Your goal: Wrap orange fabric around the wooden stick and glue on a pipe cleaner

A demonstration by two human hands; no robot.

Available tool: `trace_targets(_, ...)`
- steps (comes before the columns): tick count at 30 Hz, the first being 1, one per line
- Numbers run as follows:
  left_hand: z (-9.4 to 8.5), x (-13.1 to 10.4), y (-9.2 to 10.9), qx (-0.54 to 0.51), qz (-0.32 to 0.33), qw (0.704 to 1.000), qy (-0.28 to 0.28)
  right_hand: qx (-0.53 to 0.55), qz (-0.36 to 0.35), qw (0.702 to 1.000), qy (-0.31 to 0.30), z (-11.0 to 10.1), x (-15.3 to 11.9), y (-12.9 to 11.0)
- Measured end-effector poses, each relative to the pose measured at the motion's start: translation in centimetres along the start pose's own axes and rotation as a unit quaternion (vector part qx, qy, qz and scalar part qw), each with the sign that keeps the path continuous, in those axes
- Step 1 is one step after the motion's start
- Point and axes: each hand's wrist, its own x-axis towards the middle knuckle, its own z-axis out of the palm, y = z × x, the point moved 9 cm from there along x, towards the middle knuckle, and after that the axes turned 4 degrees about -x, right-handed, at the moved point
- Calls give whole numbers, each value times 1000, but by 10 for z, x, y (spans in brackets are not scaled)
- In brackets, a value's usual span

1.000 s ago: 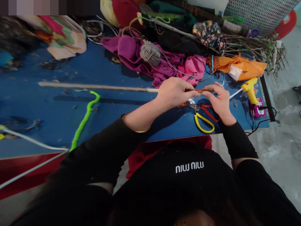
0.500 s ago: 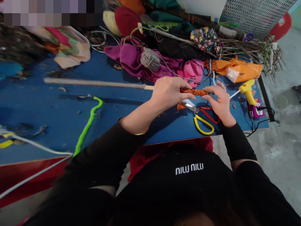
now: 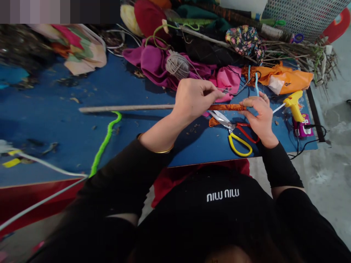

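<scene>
A long thin wooden stick (image 3: 131, 108) lies level across the view above the table. Its right end is wrapped in orange-brown patterned cloth (image 3: 229, 107). My left hand (image 3: 190, 98) is closed over the middle of the stick, thumb and forefinger pinched together just above it; the other fingers are hidden. At the wrapped end, my right hand (image 3: 259, 115) pinches the cloth and stick between thumb and fingers. Beneath the hands lie scissors (image 3: 231, 127) with one red and one yellow handle, their blades beside an orange cloth scrap (image 3: 214, 122).
A yellow glue gun (image 3: 294, 106) rests by a purple power socket (image 3: 304, 126) at the right edge. Behind are grey yarn (image 3: 177, 65), purple cloth (image 3: 152, 60), orange cloth (image 3: 296, 82) and twigs (image 3: 290, 54). A green pipe cleaner (image 3: 105, 144) lies left, near a white cord (image 3: 52, 168).
The stick's far left end has shifted right and slightly down in view. My left thumb and fingers have lifted off the wrapped cloth and now pinch above it. My right hand stays at the end.
</scene>
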Motion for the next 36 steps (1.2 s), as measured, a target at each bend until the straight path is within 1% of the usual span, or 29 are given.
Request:
trace_targets(2,0,-2,1,3,-6,1000,21,-19,-7,1000,-7,2,-1,0)
trace_targets(4,6,-3,1,-5,-1,1000,20,-42,-14,999,-14,5,-1,1)
trace_targets(5,11,-2,0,-10,4,1000,4,-53,-17,998,-16,6,-1,1)
trace_targets(6,18,-1,-2,-14,8,1000,-24,-63,-19,998,-18,7,-2,1)
trace_targets(8,34,-1,-6,-20,8,995,-98,-74,-18,997,-23,9,-2,2)
trace_targets(9,39,-1,-9,-24,5,992,-122,-75,-17,997,-26,9,-2,3)
trace_targets(10,41,-1,-11,-28,2,991,-133,-74,-16,997,-30,9,-2,2)
trace_targets(11,41,-1,-12,-30,0,991,-133,-72,-14,997,-33,9,-2,2)
trace_targets(13,38,-1,-13,-34,-1,993,-114,-65,-11,997,-35,8,-2,1)
trace_targets(16,37,-3,-10,-25,-1,995,-100,-62,-2,998,-25,6,-2,1)
trace_targets(19,42,-4,-9,-5,6,994,-105,-66,2,998,-19,8,-2,3)
trace_targets(21,46,-5,-12,12,5,993,-120,-70,4,997,-14,9,-2,4)
trace_targets(23,46,-4,-18,36,-3,991,-129,-60,5,998,11,4,-2,5)
trace_targets(26,38,0,-24,76,-12,990,-115,-14,12,996,93,-12,-6,11)
trace_targets(30,29,4,-26,135,-26,985,-100,24,71,979,188,-30,-13,36)
trace_targets(33,32,4,-24,176,-32,978,-111,49,101,962,248,-39,-19,49)
trace_targets(36,40,4,-19,216,0,968,-124,83,105,946,296,-44,-24,48)
